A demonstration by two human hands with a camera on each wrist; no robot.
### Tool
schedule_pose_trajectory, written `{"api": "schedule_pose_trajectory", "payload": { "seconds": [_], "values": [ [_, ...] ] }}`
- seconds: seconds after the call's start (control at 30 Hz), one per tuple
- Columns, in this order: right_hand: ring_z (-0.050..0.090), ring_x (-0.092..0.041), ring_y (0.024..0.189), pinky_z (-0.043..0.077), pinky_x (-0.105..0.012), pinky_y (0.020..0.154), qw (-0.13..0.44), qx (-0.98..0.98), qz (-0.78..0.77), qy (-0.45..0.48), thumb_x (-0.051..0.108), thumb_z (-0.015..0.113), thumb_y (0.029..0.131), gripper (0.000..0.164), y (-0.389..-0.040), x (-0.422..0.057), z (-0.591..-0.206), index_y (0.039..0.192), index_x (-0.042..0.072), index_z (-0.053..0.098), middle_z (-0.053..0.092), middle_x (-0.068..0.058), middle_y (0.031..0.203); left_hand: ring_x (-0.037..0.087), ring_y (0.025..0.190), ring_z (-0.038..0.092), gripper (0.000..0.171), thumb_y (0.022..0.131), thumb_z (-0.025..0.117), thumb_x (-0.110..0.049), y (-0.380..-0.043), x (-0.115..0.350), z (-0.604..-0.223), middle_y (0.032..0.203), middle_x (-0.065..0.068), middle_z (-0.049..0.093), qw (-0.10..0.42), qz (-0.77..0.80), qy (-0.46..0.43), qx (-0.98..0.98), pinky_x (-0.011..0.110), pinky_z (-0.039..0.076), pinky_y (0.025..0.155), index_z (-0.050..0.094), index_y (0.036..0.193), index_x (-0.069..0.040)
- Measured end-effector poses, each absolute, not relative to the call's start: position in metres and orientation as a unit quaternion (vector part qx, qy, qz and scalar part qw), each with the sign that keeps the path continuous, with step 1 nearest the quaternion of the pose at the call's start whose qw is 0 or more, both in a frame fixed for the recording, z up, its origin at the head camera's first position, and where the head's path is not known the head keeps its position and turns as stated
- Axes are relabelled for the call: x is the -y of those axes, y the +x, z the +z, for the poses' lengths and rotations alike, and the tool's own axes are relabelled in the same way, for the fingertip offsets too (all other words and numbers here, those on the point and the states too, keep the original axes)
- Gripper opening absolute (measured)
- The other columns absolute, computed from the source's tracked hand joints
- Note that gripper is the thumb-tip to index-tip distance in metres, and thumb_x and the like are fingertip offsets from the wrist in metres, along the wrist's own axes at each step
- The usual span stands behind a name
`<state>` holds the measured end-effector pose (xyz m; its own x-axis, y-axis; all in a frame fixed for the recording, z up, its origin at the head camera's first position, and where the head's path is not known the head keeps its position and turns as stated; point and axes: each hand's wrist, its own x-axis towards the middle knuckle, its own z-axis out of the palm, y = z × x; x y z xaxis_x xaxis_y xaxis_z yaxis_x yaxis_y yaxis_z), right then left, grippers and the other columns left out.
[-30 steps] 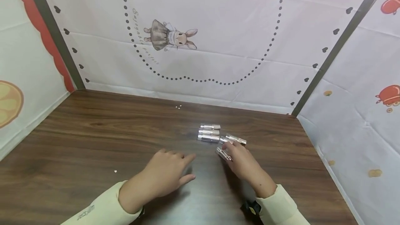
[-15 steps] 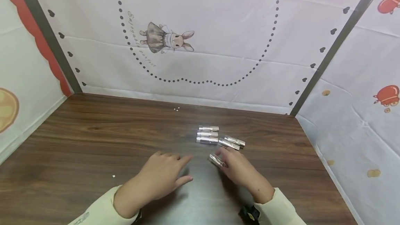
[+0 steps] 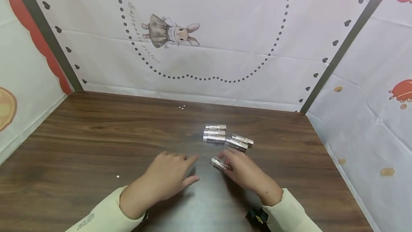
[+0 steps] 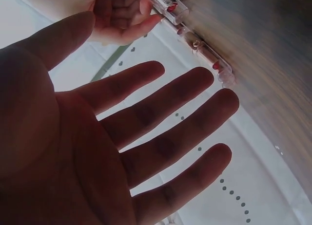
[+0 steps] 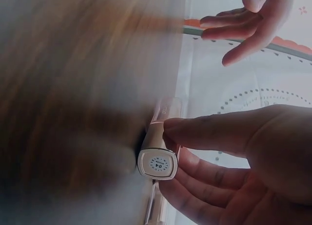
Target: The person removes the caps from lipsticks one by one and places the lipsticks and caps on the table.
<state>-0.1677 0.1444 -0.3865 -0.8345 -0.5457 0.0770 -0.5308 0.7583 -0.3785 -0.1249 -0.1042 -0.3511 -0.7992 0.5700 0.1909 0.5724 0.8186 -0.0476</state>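
Observation:
My right hand [image 3: 246, 171] pinches a lipstick [image 3: 217, 164] between thumb and fingers, low over the table. In the right wrist view its pale base end [image 5: 158, 164] faces the camera, with a round label reading 04. Beyond that hand lie two slanted lipsticks, a nearer one [image 3: 236, 143] and a farther one [image 3: 243, 139]. Left of these, three more lipsticks [image 3: 214, 132] lie side by side in a row. Clear caps with red tips show in the left wrist view. My left hand [image 3: 162, 176] hovers palm down, fingers spread, holding nothing.
The brown wooden table [image 3: 112, 128] is bordered by printed cloth walls [image 3: 231, 38] at the back and both sides. Small white bits [image 3: 182, 107] lie near the back edge, and another white bit [image 3: 117, 177] lies left of my left hand.
My right hand has moved left and slightly toward me with the lipstick, away from the two slanted ones. The left hand stays nearly where it was; the head view shifts a little.

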Motion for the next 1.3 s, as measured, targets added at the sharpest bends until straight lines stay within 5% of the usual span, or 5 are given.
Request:
{"api": "schedule_pose_trajectory", "payload": {
  "seconds": [0.5,0.77,1.3],
  "values": [
    [0.054,-0.006,0.067,0.047,-0.023,0.061,0.053,-0.943,-0.188,-0.27,0.013,0.085,0.078,0.043,-0.167,-0.143,-0.383,0.116,0.007,0.065,0.062,0.005,0.078,0.027,0.098,0.072,0.057,0.093,0.061,-0.057,-0.124,0.102,-0.349,0.109,0.007,0.074,0.056,-0.001,-0.294,0.954,0.05,0.056,0.079,0.062,0.133,-0.017],
    [0.048,-0.006,0.057,0.042,-0.023,0.053,0.066,-0.947,-0.185,-0.255,0.011,0.082,0.081,0.015,-0.168,-0.142,-0.384,0.084,0.009,0.068,0.06,0.007,0.066,0.027,0.096,0.072,0.056,0.093,0.06,-0.057,-0.124,0.097,-0.35,0.107,0.006,0.074,0.024,-0.009,-0.294,0.955,0.049,0.054,0.08,0.061,0.133,-0.018],
    [0.062,-0.011,0.075,0.051,-0.029,0.066,0.028,-0.945,-0.16,-0.283,0.008,0.079,0.083,0.011,-0.162,-0.141,-0.384,0.093,0.008,0.073,0.069,-0.001,0.085,0.025,0.088,0.073,0.055,0.092,0.061,-0.059,-0.124,0.094,-0.355,0.1,0.004,0.074,0.07,0.015,-0.301,0.951,0.046,0.053,0.075,0.064,0.13,-0.019]
  ]
}}
